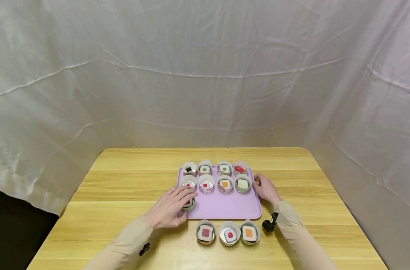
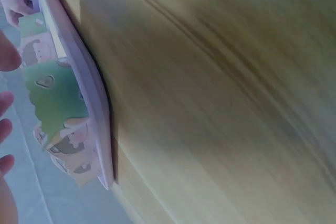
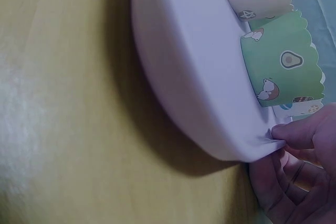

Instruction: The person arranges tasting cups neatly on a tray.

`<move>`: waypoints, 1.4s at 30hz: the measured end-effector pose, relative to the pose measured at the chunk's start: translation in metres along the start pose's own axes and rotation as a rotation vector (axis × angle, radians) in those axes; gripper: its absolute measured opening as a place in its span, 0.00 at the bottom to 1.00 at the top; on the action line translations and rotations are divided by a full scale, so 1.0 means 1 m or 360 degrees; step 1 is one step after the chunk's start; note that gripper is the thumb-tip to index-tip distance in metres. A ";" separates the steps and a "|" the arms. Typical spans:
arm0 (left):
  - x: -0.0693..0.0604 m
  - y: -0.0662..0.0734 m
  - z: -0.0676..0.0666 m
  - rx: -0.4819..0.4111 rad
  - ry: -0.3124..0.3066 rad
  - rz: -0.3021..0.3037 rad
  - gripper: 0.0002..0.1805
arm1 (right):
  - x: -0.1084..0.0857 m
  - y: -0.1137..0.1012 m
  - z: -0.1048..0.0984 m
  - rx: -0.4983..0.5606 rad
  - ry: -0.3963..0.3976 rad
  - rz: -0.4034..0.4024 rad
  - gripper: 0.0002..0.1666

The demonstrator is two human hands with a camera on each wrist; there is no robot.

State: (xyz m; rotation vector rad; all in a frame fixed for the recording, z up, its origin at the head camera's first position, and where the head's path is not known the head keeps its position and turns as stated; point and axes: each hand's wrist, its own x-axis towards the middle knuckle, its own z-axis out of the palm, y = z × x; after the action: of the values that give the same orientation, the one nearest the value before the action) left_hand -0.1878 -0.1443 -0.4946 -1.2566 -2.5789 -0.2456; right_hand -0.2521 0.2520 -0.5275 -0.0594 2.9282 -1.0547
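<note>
A lilac tray [image 1: 225, 208] lies on the table, bearing two rows of paper cups with sushi-like pieces in them. At its front left corner stands a green paper cup [image 2: 58, 90] with a dark-red-centred piece inside. My left hand [image 1: 171, 208] hovers over this cup, its fingers extended and partly covering it in the head view. In the left wrist view the fingertips [image 2: 5, 129] show beside the cup, with a gap visible between. At the tray's right side my right hand [image 1: 266, 188] pinches the rim, thumb on top and fingers curled beneath.
In front of the tray stand three more filled cups: one with a dark-red-centred piece [image 1: 206, 233], one with a red-centred piece [image 1: 230, 235] and one with an orange-centred piece [image 1: 249, 233]. Pale cloth [image 1: 205, 93] hangs behind and beside the wooden table [image 1: 123, 180].
</note>
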 end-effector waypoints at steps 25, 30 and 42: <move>-0.003 0.035 0.002 -0.0754 -0.0355 -0.0022 0.46 | 0.000 0.000 0.001 -0.0015 0.0006 0.0003 0.15; -0.002 0.039 0.005 -0.0733 -0.0335 0.0005 0.48 | 0.000 0.000 0.001 -0.0007 0.0007 0.0008 0.16; 0.003 0.047 0.012 -0.0555 -0.0325 -0.0021 0.54 | 0.001 0.001 0.001 0.0001 0.0006 0.0013 0.16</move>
State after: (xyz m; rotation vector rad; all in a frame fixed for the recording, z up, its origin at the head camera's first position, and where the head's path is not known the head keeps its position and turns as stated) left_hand -0.1538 -0.1102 -0.5030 -1.4461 -2.8044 -0.6235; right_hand -0.2527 0.2520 -0.5287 -0.0459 2.9286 -1.0561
